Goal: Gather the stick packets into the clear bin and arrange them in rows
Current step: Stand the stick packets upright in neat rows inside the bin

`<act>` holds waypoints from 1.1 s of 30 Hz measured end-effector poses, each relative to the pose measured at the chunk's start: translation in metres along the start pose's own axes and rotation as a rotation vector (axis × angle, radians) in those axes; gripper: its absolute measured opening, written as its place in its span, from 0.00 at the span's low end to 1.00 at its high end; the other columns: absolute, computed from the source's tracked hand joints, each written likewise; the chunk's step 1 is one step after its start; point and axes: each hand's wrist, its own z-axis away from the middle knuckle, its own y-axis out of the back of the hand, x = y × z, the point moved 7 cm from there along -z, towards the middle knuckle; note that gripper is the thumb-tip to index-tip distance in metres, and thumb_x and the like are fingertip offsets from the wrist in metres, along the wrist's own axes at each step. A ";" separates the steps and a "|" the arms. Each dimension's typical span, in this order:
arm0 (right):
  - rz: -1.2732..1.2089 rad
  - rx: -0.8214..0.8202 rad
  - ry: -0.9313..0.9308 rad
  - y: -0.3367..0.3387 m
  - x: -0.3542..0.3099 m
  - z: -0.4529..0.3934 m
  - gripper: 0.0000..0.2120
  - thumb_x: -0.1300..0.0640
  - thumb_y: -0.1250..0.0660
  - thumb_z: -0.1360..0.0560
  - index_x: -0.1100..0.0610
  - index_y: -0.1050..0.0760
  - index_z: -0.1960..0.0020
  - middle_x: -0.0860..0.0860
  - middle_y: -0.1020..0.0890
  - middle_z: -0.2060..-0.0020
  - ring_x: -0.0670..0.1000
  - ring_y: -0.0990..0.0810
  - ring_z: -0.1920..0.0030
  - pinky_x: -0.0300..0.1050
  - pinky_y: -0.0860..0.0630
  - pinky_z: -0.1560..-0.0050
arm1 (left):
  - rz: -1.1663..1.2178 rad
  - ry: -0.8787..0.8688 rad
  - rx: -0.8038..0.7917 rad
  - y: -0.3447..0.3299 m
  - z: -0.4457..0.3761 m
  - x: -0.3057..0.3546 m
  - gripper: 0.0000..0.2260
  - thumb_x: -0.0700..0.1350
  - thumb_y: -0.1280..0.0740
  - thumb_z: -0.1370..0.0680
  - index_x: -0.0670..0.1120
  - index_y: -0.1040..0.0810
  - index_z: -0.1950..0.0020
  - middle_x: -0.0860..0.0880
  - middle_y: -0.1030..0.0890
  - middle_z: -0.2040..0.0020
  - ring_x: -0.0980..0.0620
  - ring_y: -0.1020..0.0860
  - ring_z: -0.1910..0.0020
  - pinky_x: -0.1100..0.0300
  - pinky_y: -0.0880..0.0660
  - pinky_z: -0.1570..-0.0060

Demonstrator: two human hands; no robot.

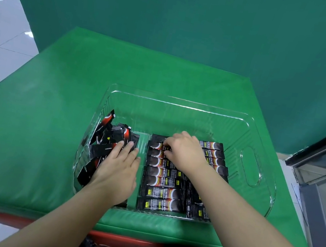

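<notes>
- Stick packets, slim black foil sachets with red and white print, all lie inside the clear plastic bin (250, 167) with moulded handle slots, which sits on a green padded table (48, 125).
- Arranged rows (161, 179) of packets lie side by side in the middle and right of the bin, stacked from near edge to far; a loose jumbled pile (107, 137) fills the left end.
- Left hand (118, 170) rests flat on the jumbled pile, fingers straight and pressing, grasping nothing.
- Right hand (183, 151) sits over the far end of the rows, fingertips curled down onto a packet there; it appears to pinch or nudge it into line.
- Gathering looks done, since no packet shows outside the bin; the step in hand is the arranging.
- Next move likely calls for lifting single packets from the left pile, turning each to match the rows, and laying it flat without disturbing its neighbours.
</notes>
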 end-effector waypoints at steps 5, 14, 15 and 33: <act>-0.017 0.031 -0.061 0.001 -0.001 -0.002 0.12 0.58 0.38 0.24 0.55 0.23 0.42 0.52 0.21 0.48 0.55 0.27 0.43 0.50 0.31 0.47 | 0.004 0.000 0.002 0.000 0.001 0.000 0.26 0.52 0.56 0.17 0.42 0.52 0.21 0.41 0.54 0.20 0.42 0.59 0.22 0.43 0.67 0.28; -0.353 -0.003 0.039 0.011 -0.048 -0.026 0.16 0.55 0.38 0.21 0.56 0.28 0.34 0.56 0.21 0.40 0.57 0.27 0.38 0.53 0.28 0.39 | 0.025 0.000 0.016 0.003 0.001 0.000 0.26 0.51 0.54 0.16 0.41 0.51 0.21 0.41 0.52 0.20 0.42 0.59 0.22 0.44 0.68 0.28; -0.411 -0.047 0.015 0.007 -0.050 -0.033 0.18 0.56 0.38 0.21 0.57 0.30 0.32 0.57 0.22 0.39 0.58 0.27 0.37 0.54 0.29 0.37 | 0.030 0.000 0.021 0.003 0.001 0.000 0.26 0.52 0.54 0.16 0.41 0.50 0.21 0.41 0.51 0.20 0.42 0.58 0.22 0.44 0.68 0.28; -0.697 -0.047 0.078 0.016 -0.067 -0.058 0.08 0.63 0.35 0.23 0.60 0.28 0.45 0.49 0.25 0.55 0.45 0.31 0.65 0.39 0.38 0.60 | 0.071 -0.017 0.046 -0.001 0.002 0.000 0.26 0.51 0.54 0.17 0.41 0.50 0.21 0.43 0.49 0.20 0.44 0.57 0.22 0.45 0.68 0.28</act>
